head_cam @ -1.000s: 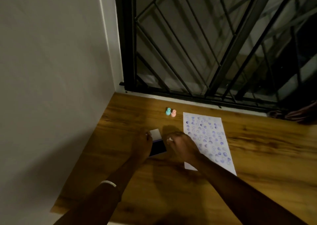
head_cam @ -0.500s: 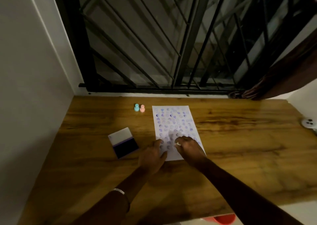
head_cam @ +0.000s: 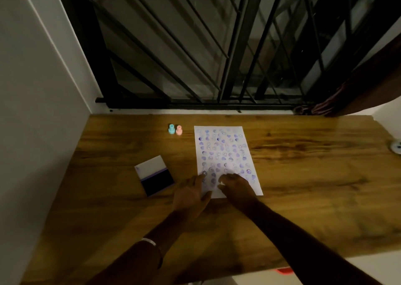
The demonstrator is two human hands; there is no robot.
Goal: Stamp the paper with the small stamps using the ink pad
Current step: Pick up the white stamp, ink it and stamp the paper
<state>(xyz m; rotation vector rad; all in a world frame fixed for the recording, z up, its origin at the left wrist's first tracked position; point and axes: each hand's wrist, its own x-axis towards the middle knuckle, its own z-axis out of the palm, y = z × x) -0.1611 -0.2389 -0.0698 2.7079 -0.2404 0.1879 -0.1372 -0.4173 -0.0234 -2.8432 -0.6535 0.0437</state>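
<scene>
My right hand (head_cam: 235, 187) is closed around a small white stamp (head_cam: 221, 184), pressing at the near end of the paper (head_cam: 225, 154). My left hand (head_cam: 192, 194) lies flat, fingers spread, pinning the sheet's near-left corner. The paper's long axis runs from 6 toward 12 o'clock, nearly filled with purple prints. The open ink pad (head_cam: 157, 179) sits at 9 o'clock from my hands — nearer my left, well apart from the stamp. Two spare stamps (head_cam: 175, 129) stand at 11 o'clock. The stamp's face is hidden — dim light blurs the marks.
</scene>
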